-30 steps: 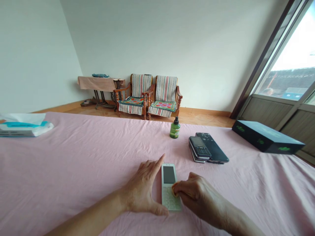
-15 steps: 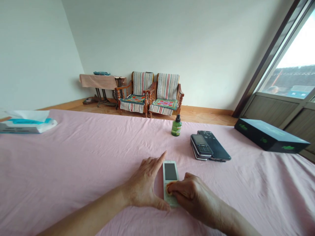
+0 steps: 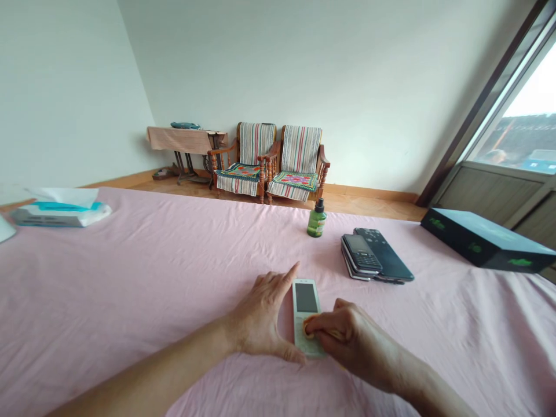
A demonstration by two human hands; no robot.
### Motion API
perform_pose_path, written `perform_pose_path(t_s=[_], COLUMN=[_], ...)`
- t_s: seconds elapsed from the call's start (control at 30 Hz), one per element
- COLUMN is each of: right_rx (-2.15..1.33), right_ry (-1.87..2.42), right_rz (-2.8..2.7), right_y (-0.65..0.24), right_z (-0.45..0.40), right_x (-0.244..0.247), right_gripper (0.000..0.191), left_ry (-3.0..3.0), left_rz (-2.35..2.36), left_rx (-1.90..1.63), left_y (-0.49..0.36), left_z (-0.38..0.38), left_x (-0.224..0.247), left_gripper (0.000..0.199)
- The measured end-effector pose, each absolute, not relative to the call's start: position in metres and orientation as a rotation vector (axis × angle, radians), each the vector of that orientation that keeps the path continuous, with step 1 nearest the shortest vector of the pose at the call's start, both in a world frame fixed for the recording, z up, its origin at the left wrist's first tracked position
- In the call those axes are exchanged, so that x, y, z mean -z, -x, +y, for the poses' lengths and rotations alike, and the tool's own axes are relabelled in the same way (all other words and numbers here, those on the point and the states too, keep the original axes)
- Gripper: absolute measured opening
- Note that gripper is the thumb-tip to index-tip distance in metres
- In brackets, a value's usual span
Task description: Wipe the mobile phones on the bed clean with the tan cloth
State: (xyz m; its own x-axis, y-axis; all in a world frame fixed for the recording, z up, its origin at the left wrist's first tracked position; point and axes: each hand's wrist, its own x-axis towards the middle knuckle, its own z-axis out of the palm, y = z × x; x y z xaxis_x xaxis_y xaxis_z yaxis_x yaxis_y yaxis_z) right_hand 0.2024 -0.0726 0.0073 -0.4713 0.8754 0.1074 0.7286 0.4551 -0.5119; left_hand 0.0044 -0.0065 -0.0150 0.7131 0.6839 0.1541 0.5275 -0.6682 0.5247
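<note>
A white keypad phone lies face up on the pink cloth, its dark screen at the far end. My left hand is open beside it, fingers spread. The index fingertip is by the phone's top left corner and the thumb reaches its near end. My right hand is closed, pinching a small orange-yellow cloth that is pressed against the keypad. Much of this cloth is hidden inside the fingers, and the hand covers part of the phone's right side.
Beyond my right hand, stacked keypad phones rest against a dark, larger device. A green bottle with a black cap stands near the far edge. A wipes pack lies far left, a black box far right. Two chairs are behind.
The whole view has shifted slightly, so everything appears a little further right and higher. My right hand's cloth has moved slightly on the keypad; my left hand keeps its pose by the phone.
</note>
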Motion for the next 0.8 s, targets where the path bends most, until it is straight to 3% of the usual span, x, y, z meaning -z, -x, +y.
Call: perform_pose_path(t_s=[0.6, 0.8], right_rx=[-0.457, -0.524], right_ry=[1.219, 1.380], right_rz=[-2.459, -2.381], right_y=[-0.192, -0.206], right_z=[-0.071, -0.072], right_x=[-0.004, -0.010], right_gripper=[0.024, 0.029], left_ry=[-2.451, -2.463], left_rz=[0.951, 0.932], left_rx=[-0.494, -0.491], left_y=[-0.006, -0.005], left_z=[-0.008, -0.007], left_x=[0.012, 0.015], left_gripper=[0.132, 0.132])
